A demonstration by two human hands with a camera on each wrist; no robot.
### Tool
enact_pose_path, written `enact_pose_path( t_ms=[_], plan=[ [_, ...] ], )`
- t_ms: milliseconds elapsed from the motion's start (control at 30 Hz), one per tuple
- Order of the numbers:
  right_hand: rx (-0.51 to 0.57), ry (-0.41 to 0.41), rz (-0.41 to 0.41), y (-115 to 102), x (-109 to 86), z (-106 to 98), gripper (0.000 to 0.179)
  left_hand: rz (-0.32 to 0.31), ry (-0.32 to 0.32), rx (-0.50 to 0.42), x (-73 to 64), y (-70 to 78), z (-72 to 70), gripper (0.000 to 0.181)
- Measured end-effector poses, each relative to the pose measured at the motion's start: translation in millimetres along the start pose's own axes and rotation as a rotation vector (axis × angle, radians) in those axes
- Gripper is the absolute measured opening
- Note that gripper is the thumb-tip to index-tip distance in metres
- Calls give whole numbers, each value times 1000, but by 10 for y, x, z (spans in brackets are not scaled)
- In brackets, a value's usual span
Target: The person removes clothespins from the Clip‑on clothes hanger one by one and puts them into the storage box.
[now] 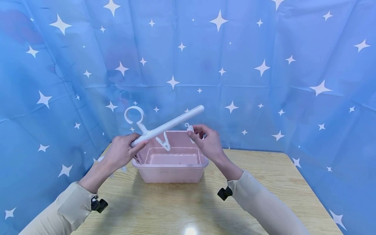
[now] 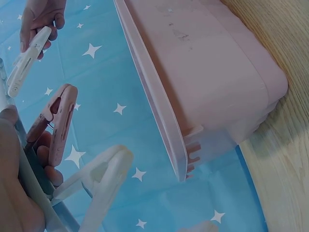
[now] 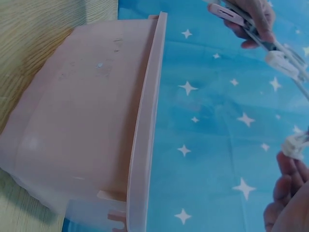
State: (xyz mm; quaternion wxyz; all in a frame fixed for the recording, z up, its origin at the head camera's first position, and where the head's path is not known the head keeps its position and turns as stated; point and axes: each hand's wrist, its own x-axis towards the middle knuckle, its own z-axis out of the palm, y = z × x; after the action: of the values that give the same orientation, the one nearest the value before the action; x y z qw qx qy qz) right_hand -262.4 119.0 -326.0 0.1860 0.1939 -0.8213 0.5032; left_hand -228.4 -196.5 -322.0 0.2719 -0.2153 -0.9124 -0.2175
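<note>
Your left hand point(image 1: 121, 150) grips a white hanger point(image 1: 174, 123) above the left edge of the pink bin point(image 1: 170, 166), your right hand point(image 1: 210, 143) pinches a hooked clip point(image 1: 190, 129) near its far right corner, and clip-fitting seems underway, likely needing hook aligned to hanger.

A pale bar point(image 2: 38, 181) is gripped by the left hand point(image 2: 14, 183) at eight o'clock, beside a pink clip point(image 2: 66, 121) and a translucent clip point(image 2: 110, 179). At ten, a white clip point(image 2: 29, 63) is held by the right hand point(image 2: 41, 17); at two a pink basket point(image 2: 207, 72) is seen, at three the tabletop point(image 2: 287, 169).
</note>
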Motion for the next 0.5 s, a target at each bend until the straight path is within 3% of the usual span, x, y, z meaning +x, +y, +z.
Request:
enact_pose_path(
  t_ms=[500],
  plan=[
    [-40, -29, 23, 95, 19, -12, 34, -4, -4, 10, 15, 15, -7, 22]
  ],
)
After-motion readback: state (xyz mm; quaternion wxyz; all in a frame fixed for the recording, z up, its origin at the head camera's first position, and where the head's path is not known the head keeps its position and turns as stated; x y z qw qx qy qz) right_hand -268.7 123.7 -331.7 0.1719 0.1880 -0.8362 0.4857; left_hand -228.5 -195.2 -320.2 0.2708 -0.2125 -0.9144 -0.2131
